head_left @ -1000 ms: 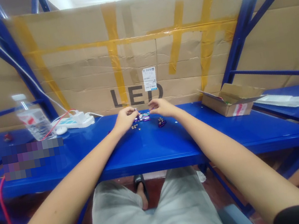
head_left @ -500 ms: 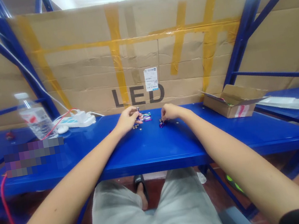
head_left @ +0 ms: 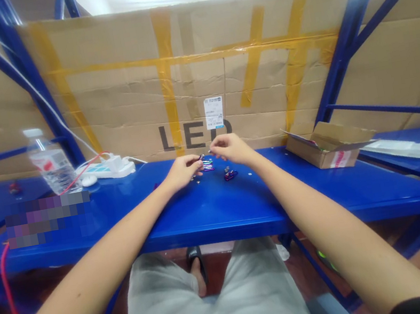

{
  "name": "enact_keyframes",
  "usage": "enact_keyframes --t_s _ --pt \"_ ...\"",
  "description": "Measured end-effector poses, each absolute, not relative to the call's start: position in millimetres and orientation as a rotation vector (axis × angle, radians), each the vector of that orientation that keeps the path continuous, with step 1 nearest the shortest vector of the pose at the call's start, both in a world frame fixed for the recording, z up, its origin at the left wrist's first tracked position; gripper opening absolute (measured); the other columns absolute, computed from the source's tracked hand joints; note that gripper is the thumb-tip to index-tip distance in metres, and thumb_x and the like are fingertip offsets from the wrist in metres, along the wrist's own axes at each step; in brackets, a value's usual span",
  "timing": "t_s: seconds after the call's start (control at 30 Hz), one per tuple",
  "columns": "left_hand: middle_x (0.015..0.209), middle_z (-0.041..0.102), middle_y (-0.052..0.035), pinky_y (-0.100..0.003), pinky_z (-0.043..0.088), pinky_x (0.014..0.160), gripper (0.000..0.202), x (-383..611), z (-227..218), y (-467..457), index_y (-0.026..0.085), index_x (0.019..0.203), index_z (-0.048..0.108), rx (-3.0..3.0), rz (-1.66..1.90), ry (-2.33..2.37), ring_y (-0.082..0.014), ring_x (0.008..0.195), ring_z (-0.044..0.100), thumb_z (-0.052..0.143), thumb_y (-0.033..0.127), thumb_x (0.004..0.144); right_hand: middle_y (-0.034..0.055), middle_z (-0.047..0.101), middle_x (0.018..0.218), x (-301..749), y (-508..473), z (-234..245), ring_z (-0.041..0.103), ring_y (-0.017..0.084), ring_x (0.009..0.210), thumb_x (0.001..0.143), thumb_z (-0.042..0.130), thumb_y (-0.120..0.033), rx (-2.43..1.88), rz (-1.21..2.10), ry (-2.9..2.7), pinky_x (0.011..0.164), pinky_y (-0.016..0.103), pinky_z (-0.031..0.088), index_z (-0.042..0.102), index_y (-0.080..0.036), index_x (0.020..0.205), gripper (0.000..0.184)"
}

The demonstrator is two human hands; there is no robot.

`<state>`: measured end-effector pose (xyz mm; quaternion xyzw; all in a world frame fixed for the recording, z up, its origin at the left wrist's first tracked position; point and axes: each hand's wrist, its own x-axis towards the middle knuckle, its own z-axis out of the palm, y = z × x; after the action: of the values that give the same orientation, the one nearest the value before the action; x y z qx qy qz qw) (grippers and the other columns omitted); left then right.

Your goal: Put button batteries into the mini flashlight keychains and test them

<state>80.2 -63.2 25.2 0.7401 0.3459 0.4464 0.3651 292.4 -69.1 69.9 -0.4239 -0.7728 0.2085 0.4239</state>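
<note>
My left hand (head_left: pixel 185 172) is closed in a pinch over the blue table (head_left: pixel 211 211), with a small dark piece at its fingertips, too small to name. Close by on the right, my right hand (head_left: pixel 230 149) is raised with thumb and forefinger together on a tiny silvery piece whose kind I cannot make out. Just beyond the left fingers lie several slim shiny purple and green metallic pieces (head_left: pixel 207 166) side by side. Below the right hand sits a small pile of red and purple shiny pieces (head_left: pixel 231 175). Some tiny bits are partly hidden by the left hand.
An open cardboard box (head_left: pixel 330 149) stands at the right. A water bottle (head_left: pixel 51 166) and a white power strip (head_left: pixel 108 168) with cables are at the left. Behind the table rises a large taped cardboard sheet (head_left: pixel 123 102) between blue metal posts.
My right hand has lifted from the small red and purple pile and moved up and left, close to my left hand. The left hand has shifted slightly downward.
</note>
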Motion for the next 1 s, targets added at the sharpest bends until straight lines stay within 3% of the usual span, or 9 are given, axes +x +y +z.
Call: enact_keyframes --t_s 0.17,0.43,0.63,0.8,1.0 --pt "0.081 0.073 -0.0055 -0.032 0.055 0.068 0.02 78.5 24.9 -66.0 0.014 0.094 0.072 2.011 1.144 0.875 -0.0175 0.069 0.069 0.068 0.032 0.086 0.0025 0.067 0.075 277.0 -70.6 59.8 0.056 0.015 0.07 0.085 0.059 -0.023 -0.982 0.287 -2.039 0.066 0.026 0.043 0.068 -0.016 0.082 0.011" --pt "0.075 0.066 -0.0026 -0.025 0.045 0.051 0.019 79.2 21.2 -66.3 0.017 0.096 0.061 2.031 1.132 0.889 -0.0131 0.056 0.057 0.057 0.035 0.093 0.0027 0.067 0.076 281.9 -67.8 56.5 0.058 0.016 0.072 0.086 0.058 -0.021 -0.959 0.322 -2.096 0.07 0.027 0.044 0.066 -0.016 0.082 0.01" --pt "0.076 0.064 -0.0017 -0.029 0.045 0.068 0.021 77.4 24.4 -66.9 0.018 0.088 0.062 2.295 1.128 0.988 -0.0171 0.072 0.058 0.053 0.036 0.093 0.0013 0.066 0.074 280.1 -69.2 53.3 0.058 0.015 0.071 0.087 0.058 -0.018 -0.991 0.312 -2.149 0.07 0.026 0.043 0.066 -0.017 0.084 0.009" --pt "0.069 0.059 -0.0016 -0.03 0.041 0.067 0.035 78.3 26.7 -69.4 0.02 0.07 0.052 2.39 1.1 1.101 -0.0182 0.07 0.055 0.04 0.037 0.098 0.0021 0.066 0.073 279.9 -70.8 54.3 0.058 0.015 0.072 0.088 0.055 -0.014 -0.993 0.206 -2.219 0.071 0.025 0.041 0.065 -0.017 0.081 0.013" --pt "0.077 0.065 -0.0032 -0.031 0.044 0.069 0.021 77.7 22.3 -72.1 0.02 0.082 0.058 2.508 1.092 1.078 -0.0201 0.073 0.06 0.049 0.034 0.095 0.0025 0.065 0.069 279.5 -75.9 55.8 0.053 0.014 0.067 0.086 0.049 -0.009 -0.956 0.082 -2.417 0.069 0.025 0.038 0.063 -0.017 0.072 0.021"
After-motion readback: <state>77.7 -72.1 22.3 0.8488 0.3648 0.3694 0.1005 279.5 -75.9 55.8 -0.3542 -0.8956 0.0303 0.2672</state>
